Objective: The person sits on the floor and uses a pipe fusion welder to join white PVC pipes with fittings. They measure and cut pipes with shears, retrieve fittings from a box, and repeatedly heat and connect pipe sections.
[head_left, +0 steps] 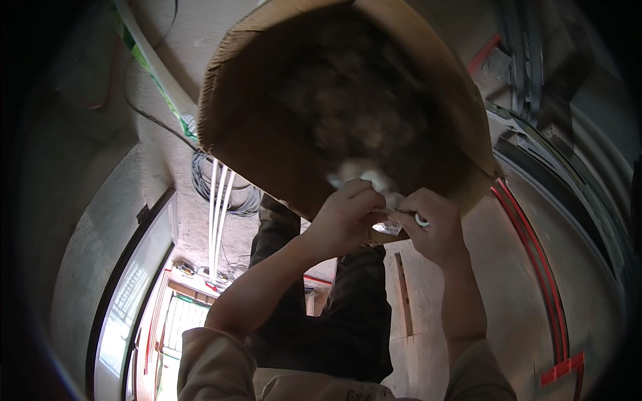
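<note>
A large open cardboard box [267, 127] fills the upper middle of the view, and its inside is dark. My left hand [344, 220] and my right hand [431, 224] meet at the box's lower edge. Together they pinch a small white packet [389, 226] between their fingertips. A ring sits on a finger of my right hand. Just above the hands, some crumpled white material [364, 175] shows inside the box. What else lies in the box is too dark to tell.
A person's dark trousers [348, 314] show below the box between my forearms. A coil of black cable [231, 197] and thin white pipes [217, 220] lie on the concrete left of the box. A window frame [130, 307] curves at the lower left; red and black strips [535, 267] run along the right.
</note>
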Demonstrator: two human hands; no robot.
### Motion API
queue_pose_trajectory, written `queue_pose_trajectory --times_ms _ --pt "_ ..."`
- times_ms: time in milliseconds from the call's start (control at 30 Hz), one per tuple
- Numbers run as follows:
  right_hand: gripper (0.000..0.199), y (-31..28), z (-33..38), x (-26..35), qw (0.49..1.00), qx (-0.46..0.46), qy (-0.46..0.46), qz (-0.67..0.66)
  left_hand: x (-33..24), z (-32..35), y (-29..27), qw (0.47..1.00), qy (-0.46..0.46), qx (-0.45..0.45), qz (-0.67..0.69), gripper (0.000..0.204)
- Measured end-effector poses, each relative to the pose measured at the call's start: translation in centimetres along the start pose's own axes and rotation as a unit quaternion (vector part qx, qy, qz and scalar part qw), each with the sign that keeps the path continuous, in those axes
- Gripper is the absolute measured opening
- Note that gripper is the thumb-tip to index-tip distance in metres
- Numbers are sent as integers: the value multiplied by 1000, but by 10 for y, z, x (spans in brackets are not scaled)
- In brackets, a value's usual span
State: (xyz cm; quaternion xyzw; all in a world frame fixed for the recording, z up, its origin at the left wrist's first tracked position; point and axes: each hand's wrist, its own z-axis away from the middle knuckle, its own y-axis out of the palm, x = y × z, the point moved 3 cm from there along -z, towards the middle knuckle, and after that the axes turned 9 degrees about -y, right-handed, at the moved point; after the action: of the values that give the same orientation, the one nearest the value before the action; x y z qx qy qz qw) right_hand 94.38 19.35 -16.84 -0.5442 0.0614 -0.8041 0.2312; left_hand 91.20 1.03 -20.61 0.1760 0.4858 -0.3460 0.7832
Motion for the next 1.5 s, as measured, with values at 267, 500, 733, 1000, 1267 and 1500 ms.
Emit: queue_pose_trajectory --times_ms 267,500,733,1000,1267,1500 --pt "11 1 -4 5 978 20 90 -188 -13 4 -19 982 -105 80 137 10" --pt "12 3 -14 15 987 153 -29 35 -10 10 -13 984 -100 136 54 11" --pt "14 9 1 22 963 176 -192 69 -22 13 -14 979 -100 179 18 10" --pt "9 -2 -3 39 964 -36 -262 37 -12 9 -10 914 -302 -27 268 17" --pt "4 -15 11 11 969 -211 38 -124 9 15 -38 804 -287 -277 442 16" --pt "17 -13 -8 16 959 -265 60 -84 -11 18 -41 921 -155 -292 205 11"
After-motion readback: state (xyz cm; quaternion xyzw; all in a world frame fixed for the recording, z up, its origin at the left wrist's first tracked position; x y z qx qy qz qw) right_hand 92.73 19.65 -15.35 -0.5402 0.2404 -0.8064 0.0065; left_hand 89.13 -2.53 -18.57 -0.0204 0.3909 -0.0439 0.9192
